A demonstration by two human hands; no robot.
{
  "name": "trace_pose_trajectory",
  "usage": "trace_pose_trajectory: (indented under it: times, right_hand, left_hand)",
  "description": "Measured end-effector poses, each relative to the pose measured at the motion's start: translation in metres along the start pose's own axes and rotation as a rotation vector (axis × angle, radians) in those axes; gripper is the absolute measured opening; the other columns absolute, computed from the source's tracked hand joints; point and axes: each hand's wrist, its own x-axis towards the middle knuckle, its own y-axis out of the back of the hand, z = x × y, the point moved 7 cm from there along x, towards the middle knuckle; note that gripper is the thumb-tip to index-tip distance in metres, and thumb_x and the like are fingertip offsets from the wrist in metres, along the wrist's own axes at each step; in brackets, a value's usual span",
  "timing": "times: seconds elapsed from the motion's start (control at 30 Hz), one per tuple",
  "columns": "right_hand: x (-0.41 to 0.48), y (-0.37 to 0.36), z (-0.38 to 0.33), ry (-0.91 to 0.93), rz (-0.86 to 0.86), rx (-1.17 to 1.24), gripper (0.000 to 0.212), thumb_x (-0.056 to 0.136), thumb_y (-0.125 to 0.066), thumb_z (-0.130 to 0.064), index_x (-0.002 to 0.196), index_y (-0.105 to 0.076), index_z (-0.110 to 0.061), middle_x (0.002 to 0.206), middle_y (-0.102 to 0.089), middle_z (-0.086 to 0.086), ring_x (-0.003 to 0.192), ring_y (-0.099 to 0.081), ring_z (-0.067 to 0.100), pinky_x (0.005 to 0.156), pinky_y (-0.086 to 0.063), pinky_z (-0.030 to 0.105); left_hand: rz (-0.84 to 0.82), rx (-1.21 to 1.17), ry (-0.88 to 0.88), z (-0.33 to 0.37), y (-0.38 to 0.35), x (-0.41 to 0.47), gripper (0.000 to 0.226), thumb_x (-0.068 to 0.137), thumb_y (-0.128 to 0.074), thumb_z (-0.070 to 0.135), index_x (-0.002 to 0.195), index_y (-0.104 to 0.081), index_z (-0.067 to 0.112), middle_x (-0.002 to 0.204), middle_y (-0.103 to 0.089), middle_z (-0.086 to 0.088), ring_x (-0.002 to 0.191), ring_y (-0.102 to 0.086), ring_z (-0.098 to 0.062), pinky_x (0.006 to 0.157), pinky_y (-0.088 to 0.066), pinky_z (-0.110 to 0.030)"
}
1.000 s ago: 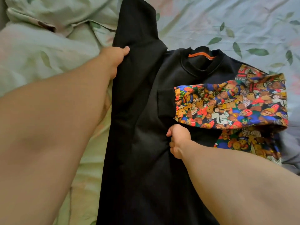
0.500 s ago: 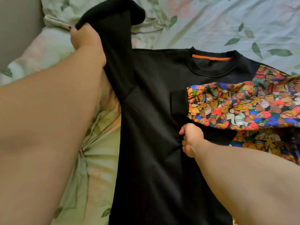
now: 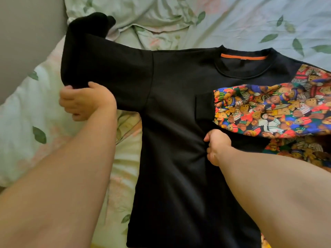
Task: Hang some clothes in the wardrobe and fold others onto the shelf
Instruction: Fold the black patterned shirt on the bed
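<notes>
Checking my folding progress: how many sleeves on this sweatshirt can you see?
2. The black sleeve stretches left, gripped by the left hand. The bear-print sleeve lies folded across the sweatshirt, just above the right hand. None hidden.

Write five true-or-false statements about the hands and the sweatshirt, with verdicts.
1. The left hand grips the black sleeve. True.
2. The right hand lies flat and open. False: it pinches the sweatshirt at its front.
3. The bear-print sleeve is folded across the chest. True.
4. The neck tape is green. False: it is orange.
5. The sweatshirt hangs on a hanger. False: it lies on the leaf-print bedsheet.
</notes>
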Motion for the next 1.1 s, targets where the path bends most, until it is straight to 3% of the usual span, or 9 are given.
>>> trace_pose_trajectory:
  times: [0.1,0.2,0.33,0.53,0.7,0.83,0.9,1.0,1.1]
  right_hand:
    - [0.0,0.002,0.002,-0.014,-0.014,0.001,0.023,0.062,-0.05,0.0,0.062,-0.032,-0.016,0.057,-0.03,0.004,0.044,-0.024,0.019,0.042,-0.024,0.028]
    - [0.0,0.002,0.0,-0.021,-0.011,-0.017,0.022,0.065,-0.052,-0.001,0.062,-0.035,-0.015,0.058,-0.033,0.005,0.044,-0.027,0.02,0.043,-0.026,0.029]
    - [0.005,0.003,0.002,-0.04,-0.025,-0.063,0.021,0.072,-0.055,-0.002,0.06,-0.041,-0.013,0.061,-0.037,0.006,0.046,-0.031,0.021,0.046,-0.031,0.031]
    - [0.01,0.003,0.006,-0.053,-0.065,0.011,0.017,0.071,-0.057,-0.001,0.066,-0.044,-0.012,0.066,-0.041,0.007,0.049,-0.035,0.021,0.051,-0.038,0.031]
    - [0.007,0.007,0.007,-0.044,-0.12,0.042,0.026,0.068,-0.056,-0.001,0.067,-0.036,-0.017,0.062,-0.033,0.003,0.043,-0.025,0.017,0.042,-0.029,0.027]
    - [0.001,0.007,0.006,0.012,-0.069,0.0,0.012,0.071,-0.06,-0.007,0.072,-0.049,-0.011,0.069,-0.049,0.005,0.052,-0.043,0.021,0.051,-0.042,0.031]
    - [-0.012,0.004,-0.01,0.351,0.012,-0.331,0.006,0.078,-0.06,-0.017,0.076,-0.056,-0.012,0.081,-0.061,0.005,0.07,-0.057,0.025,0.063,-0.049,0.033]
    - [-0.062,-0.024,-0.04,1.335,0.238,-0.905,0.013,0.08,-0.061,-0.021,0.077,-0.05,-0.016,0.084,-0.057,0.002,0.078,-0.056,0.026,0.063,-0.042,0.034]
    - [-0.071,-0.038,-0.059,1.606,0.433,-1.149,0.046,0.072,-0.068,-0.013,0.114,-0.05,-0.017,0.113,-0.048,0.01,0.099,-0.047,0.03,0.081,-0.038,0.042]
  left_hand:
    - [-0.112,0.055,-0.849,0.014,-0.007,-0.1,0.048,0.082,-0.059,0.034,0.126,-0.053,0.015,0.137,-0.049,-0.007,0.131,-0.045,-0.029,0.103,-0.033,-0.045]
    - [-0.462,0.165,-1.22,-0.022,-0.038,-0.204,0.053,0.082,-0.063,0.029,0.132,-0.053,0.013,0.144,-0.049,-0.007,0.137,-0.042,-0.029,0.109,-0.03,-0.047]
    - [-0.698,0.454,-1.214,-0.075,-0.08,-0.248,0.06,0.099,-0.043,0.041,0.153,-0.032,0.018,0.163,-0.024,-0.002,0.152,-0.017,-0.023,0.122,-0.013,-0.047]
    - [-0.66,0.503,-1.268,-0.091,-0.091,-0.236,0.066,0.097,-0.028,0.053,0.156,-0.023,0.025,0.165,-0.015,-0.003,0.153,-0.011,-0.023,0.121,-0.002,-0.054]
    - [-0.562,0.498,-1.026,-0.144,-0.062,-0.201,0.072,0.097,-0.026,0.054,0.158,-0.017,0.017,0.166,-0.01,-0.003,0.154,-0.004,-0.02,0.122,-0.003,-0.054]
    - [-0.584,0.514,-0.931,-0.161,-0.058,-0.194,0.075,0.097,-0.018,0.057,0.159,-0.007,0.017,0.167,-0.003,-0.003,0.154,0.002,-0.02,0.122,-0.007,-0.055]
    - [-0.569,0.519,-0.939,-0.161,-0.06,-0.194,0.074,0.097,-0.017,0.056,0.159,-0.007,0.017,0.167,-0.003,-0.003,0.154,0.002,-0.02,0.122,-0.006,-0.054]
    - [-0.543,0.499,-0.948,-0.163,-0.061,-0.194,0.073,0.097,-0.02,0.055,0.159,-0.009,0.018,0.167,-0.005,-0.002,0.154,0.0,-0.02,0.122,-0.007,-0.054]
    - [-0.542,0.491,-0.946,-0.163,-0.062,-0.192,0.073,0.097,-0.021,0.056,0.159,-0.011,0.019,0.167,-0.006,-0.001,0.154,-0.001,-0.019,0.122,-0.006,-0.054]
